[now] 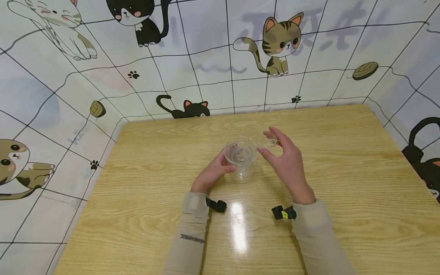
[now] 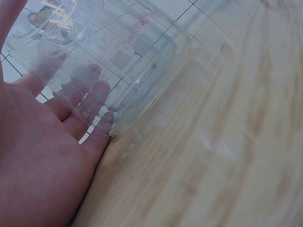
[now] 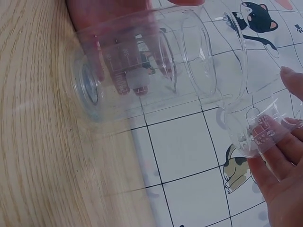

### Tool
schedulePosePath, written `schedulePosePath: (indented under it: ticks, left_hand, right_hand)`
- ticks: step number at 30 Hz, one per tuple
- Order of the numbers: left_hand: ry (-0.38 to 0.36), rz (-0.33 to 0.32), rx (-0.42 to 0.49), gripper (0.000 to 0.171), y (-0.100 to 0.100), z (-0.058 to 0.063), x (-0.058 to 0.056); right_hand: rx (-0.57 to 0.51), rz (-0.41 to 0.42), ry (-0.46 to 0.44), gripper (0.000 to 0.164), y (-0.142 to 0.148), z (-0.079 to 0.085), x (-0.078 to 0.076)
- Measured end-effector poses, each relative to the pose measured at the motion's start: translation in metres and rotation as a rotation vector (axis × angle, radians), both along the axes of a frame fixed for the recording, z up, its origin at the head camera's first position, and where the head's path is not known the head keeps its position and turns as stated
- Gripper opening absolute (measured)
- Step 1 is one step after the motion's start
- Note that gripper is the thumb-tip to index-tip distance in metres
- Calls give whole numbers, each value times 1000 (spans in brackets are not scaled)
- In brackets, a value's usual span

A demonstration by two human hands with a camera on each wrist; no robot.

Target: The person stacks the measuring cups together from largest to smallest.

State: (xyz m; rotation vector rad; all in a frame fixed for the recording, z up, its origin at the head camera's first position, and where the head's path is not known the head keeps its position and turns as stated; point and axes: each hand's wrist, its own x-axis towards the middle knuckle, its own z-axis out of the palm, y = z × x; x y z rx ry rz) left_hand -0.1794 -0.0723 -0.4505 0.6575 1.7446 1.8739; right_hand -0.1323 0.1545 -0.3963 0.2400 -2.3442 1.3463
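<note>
A large clear beaker [image 1: 242, 156] with a flared rim stands on the wooden table, and further clear rings show inside it. Faint white markings are printed on the wall of this large beaker [image 3: 120, 61]. My left hand [image 1: 213, 171] holds it from the left, thumb on the near side and fingers round behind; those fingers show through the wall in the left wrist view. Tilted beside the large rim, at its right, is a small clear beaker [image 1: 267, 139]. My right hand [image 1: 289, 165] pinches it between thumb and fingers. The small beaker [image 3: 258, 130] also bears printed markings.
The light wooden table [image 1: 154, 160] reaches back to a white cloth wall [image 1: 213, 65] with grid lines and cartoon cats. Similar side walls stand left and right. Each wrist wears a black strap, and light glares off the table between the forearms.
</note>
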Motion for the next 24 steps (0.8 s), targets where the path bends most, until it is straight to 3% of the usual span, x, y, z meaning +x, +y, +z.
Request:
schedulePosePath:
  ticks: [24]
  left_hand:
    - [12,15,-11,73,1,1,0]
  right_hand:
    - [-25,-3,58,59,-2,4,3]
